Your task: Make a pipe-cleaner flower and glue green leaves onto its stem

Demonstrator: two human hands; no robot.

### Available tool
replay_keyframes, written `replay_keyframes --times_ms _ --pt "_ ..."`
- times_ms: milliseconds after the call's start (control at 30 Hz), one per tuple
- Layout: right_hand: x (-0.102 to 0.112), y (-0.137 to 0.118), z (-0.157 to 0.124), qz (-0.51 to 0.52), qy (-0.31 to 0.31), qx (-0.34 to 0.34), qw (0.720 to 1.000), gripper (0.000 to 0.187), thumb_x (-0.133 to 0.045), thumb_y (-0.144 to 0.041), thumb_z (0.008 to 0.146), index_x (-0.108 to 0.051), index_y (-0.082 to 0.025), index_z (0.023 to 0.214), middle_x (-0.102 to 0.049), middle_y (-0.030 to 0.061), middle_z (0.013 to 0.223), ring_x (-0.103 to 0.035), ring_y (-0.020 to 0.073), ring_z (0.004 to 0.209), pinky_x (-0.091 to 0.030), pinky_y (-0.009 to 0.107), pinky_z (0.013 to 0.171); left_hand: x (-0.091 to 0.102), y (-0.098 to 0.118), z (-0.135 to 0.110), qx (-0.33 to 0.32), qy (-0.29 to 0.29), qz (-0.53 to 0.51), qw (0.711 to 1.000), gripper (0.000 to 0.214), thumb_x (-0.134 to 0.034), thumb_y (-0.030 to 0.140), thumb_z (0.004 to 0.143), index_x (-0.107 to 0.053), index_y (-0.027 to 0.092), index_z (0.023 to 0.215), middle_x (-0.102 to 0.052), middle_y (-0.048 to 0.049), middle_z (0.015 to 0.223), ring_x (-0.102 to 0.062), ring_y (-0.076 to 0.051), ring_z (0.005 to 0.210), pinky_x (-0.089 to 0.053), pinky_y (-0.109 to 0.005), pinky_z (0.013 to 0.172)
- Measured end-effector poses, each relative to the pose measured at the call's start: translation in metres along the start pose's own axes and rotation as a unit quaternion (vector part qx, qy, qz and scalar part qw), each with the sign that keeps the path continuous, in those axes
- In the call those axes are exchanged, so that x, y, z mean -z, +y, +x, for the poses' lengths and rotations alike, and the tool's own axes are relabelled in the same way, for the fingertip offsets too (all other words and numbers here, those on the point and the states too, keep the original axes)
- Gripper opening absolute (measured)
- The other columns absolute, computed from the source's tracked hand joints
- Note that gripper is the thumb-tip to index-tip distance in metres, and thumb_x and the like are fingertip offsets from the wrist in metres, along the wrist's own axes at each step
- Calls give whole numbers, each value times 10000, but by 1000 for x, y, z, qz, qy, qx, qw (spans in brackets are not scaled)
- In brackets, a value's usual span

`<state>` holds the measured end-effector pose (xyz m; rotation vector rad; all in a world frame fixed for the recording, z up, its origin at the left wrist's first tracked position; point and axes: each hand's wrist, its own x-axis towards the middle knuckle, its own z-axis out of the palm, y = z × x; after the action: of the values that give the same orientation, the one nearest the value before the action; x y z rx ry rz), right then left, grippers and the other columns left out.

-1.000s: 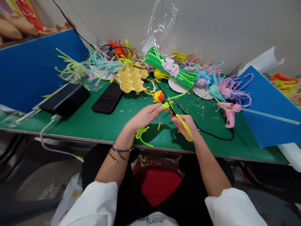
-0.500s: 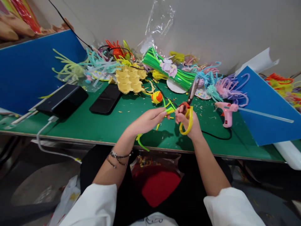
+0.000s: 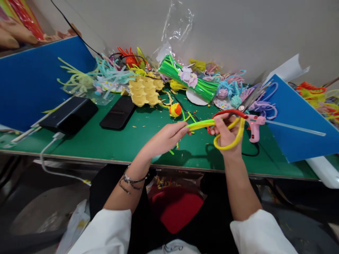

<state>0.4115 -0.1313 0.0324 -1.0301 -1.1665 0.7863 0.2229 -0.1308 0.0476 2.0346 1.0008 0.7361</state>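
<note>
My left hand point(image 3: 172, 137) is closed on a few green and yellow pipe cleaners point(image 3: 201, 124), which stretch across to my right hand point(image 3: 230, 135). The right thumb and fingers pinch their other end. Hooked on that same hand are scissors point(image 3: 241, 108) with one red and one yellow handle, their blades pointing up and right. Beyond the pipe cleaners, an orange and yellow ball point(image 3: 175, 110) lies on the green table point(image 3: 148, 139). Short green and yellow offcuts lie near it, partly hidden by my left hand.
A pink glue gun point(image 3: 255, 127) stands just right of my right hand. A phone point(image 3: 118, 113), a black box point(image 3: 69, 113) and a yellow egg-tray piece point(image 3: 145, 90) are on the left. Bundled green pipe cleaners point(image 3: 189, 79) lie at the back, with blue boards point(image 3: 302, 123) at the sides.
My right hand has moved right and now pinches the far end of the pipe cleaners, drawing them out straight. The scissors have swung to point further right.
</note>
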Motion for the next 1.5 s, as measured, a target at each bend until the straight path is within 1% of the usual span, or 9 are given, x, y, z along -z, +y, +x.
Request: replay_keyframes --times_ms 267,367,500,600,733,833,967,1200,1500 --pt "12 -8 13 21 82 38 996 306 -684 -410 716 -450 -213 702 -435 -100 493 -460 61 395 -428 236 432 17 -6 -2 -10 -62 7 998 322 -342 361 922 -518 159 744 -424 41 626 -399 -91 584 -321 -201 558" --pt "13 -8 16 33 93 30 995 357 -711 -438 679 -429 -219 691 -420 -103 493 -432 56 386 -413 229 420 21 -9 -3 -7 -54 -6 999 310 -350 358 918 -505 162 734 -415 42 617 -387 -88 569 -313 -201 536" --pt "23 1 22 27 9 -1 1000 423 -634 -591 697 -420 -227 722 -405 -85 544 -406 62 415 -399 231 432 22 -16 -1 25 57 -84 995 288 -390 386 903 -492 166 748 -345 59 573 -315 -77 500 -257 -205 464" --pt "31 9 22 -32 -92 -17 995 532 -489 -744 703 -453 -222 801 -470 -34 688 -458 87 520 -416 253 499 20 -21 2 38 133 -227 964 301 -455 457 871 -461 177 759 -271 84 536 -238 -64 444 -198 -204 420" --pt "30 9 13 -153 -251 -24 955 580 -508 -756 689 -511 -203 862 -520 11 774 -479 132 649 -421 277 591 14 -20 5 27 160 -356 920 320 -543 478 825 -446 184 744 -231 99 525 -197 -47 421 -172 -188 406" --pt "20 1 6 -232 -331 11 915 562 -484 -740 725 -527 -192 842 -534 33 800 -485 164 720 -427 311 682 10 -17 6 17 137 -405 904 324 -562 477 819 -449 182 747 -213 107 513 -166 -40 414 -157 -179 399" --pt "10 -5 3 -274 -378 74 881 592 -391 -789 734 -498 -207 728 -544 66 824 -510 229 878 -410 389 864 6 -15 5 22 68 -388 919 342 -554 494 823 -477 167 759 -233 103 509 -193 -41 423 -159 -181 403" --pt "15 1 1 -231 -358 47 904 632 -337 -797 751 -514 -194 820 -521 61 864 -496 179 758 -445 326 700 5 -17 3 44 -16 -295 954 345 -485 490 857 -489 156 772 -307 80 529 -250 -57 460 -214 -190 425" --pt "5 -10 0 -226 -326 32 917 649 -285 -807 758 -483 -191 708 -467 23 717 -438 140 649 -364 279 591 12 -23 2 58 -39 -212 975 356 -420 488 883 -502 153 797 -301 71 547 -270 -71 479 -232 -194 436"
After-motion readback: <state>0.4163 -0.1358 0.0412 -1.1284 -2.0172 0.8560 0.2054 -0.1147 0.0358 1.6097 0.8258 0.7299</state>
